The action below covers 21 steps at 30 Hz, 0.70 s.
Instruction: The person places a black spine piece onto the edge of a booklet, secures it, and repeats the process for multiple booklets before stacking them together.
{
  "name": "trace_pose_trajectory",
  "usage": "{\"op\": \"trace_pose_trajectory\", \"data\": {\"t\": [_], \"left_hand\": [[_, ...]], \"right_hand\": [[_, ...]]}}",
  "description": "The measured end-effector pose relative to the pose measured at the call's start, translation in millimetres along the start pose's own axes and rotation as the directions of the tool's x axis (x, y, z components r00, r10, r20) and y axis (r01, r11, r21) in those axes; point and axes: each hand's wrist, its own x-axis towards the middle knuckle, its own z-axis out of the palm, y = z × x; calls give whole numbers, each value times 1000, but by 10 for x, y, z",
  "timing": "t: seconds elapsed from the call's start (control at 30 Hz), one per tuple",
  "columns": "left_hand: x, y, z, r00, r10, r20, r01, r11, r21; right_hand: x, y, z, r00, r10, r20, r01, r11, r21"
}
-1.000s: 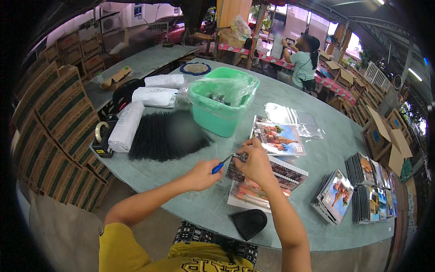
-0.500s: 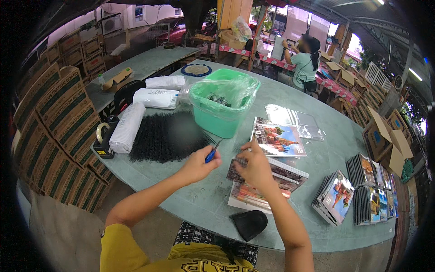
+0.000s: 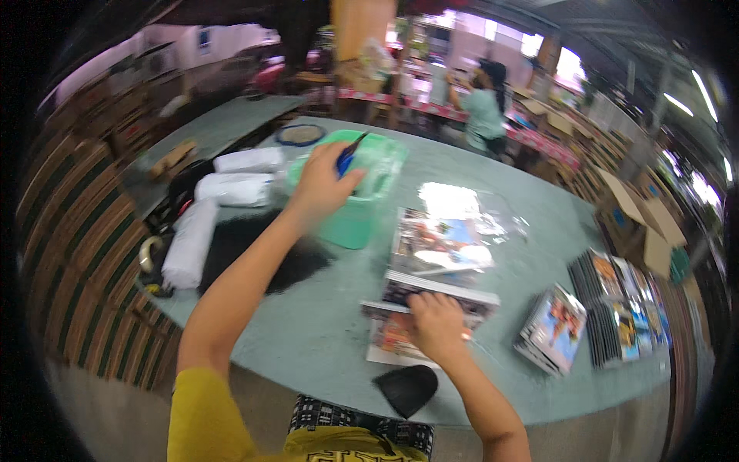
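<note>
My left hand [image 3: 319, 189] is raised over the near side of a green plastic tub [image 3: 350, 231] lined with clear plastic. It is closed round small blue-handled pliers [image 3: 348, 158], their dark tip pointing up and away. On the table's near middle, my right hand [image 3: 440, 323] lies on a spiral-bound notebook [image 3: 481, 302], fingers over its bound edge; motion blur hides whether they grip it. Beneath and nearer lies another printed cover [image 3: 385, 339]. Just beyond is a notebook with a colourful building picture [image 3: 439, 242]. Black plastic binding coils [image 3: 262, 250] lie in a mass left of the tub.
White wrapped rolls [image 3: 188, 246] and a tape dispenser [image 3: 150, 258] line the left edge. A black rounded pad [image 3: 408, 389] sits at the near edge. Notebook stacks [image 3: 550, 331] and an open carton [image 3: 635, 231] stand right. A person [image 3: 483, 108] works at a far table.
My left hand has moved up and away with the pliers, from beside the coils to over the tub. My right hand has lowered onto the notebook. The view has shifted slightly.
</note>
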Motion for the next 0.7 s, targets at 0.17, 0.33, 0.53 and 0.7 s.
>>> {"op": "trace_pose_trajectory", "data": {"t": [0.17, 0.33, 0.53, 0.7], "left_hand": [[-1152, -312, 246, 961, -49, 273, 20, 994, 106], [-2409, -1105, 223, 926, -207, 316, 173, 976, 134], [-2671, -971, 274, 896, -328, 300, 222, 915, 336], [-2734, -823, 377, 933, -248, 262, 139, 918, 372]], "right_hand": [[-77, 451, -344, 994, 59, 95, -78, 975, 210], [-355, 1169, -1562, 737, 632, -239, -480, 739, 472], [-584, 1938, -1536, 626, 659, -417, -732, 681, -24], [-1365, 2763, -134, 538, 842, -37, -833, 524, -177]]}}
